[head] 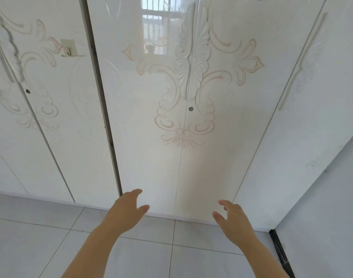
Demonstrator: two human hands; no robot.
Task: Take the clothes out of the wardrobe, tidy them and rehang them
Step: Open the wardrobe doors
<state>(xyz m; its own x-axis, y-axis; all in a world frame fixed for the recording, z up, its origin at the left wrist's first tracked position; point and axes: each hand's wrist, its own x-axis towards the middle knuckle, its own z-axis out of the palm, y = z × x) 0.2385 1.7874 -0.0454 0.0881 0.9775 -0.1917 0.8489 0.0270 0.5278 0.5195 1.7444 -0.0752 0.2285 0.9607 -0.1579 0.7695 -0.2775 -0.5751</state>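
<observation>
A glossy white wardrobe [147, 153] with beige scroll patterns fills the view, its doors closed. The middle pair of doors meets at a seam with two carved white leaf-shaped handles [193, 55] and a small keyhole [190, 108] below them. No clothes are visible. My left hand [129, 209] reaches forward low in front of the left middle door, fingers relaxed and holding nothing. My right hand [232, 215] is stretched out in front of the right middle door, fingers loosely spread and empty. Neither hand touches the doors.
A small adhesive hook [68, 49] is stuck on the door to the left. Another carved handle [11, 49] shows at the far left. A white wall [322, 197] stands close on the right. Pale grey floor tiles [41, 237] lie underfoot.
</observation>
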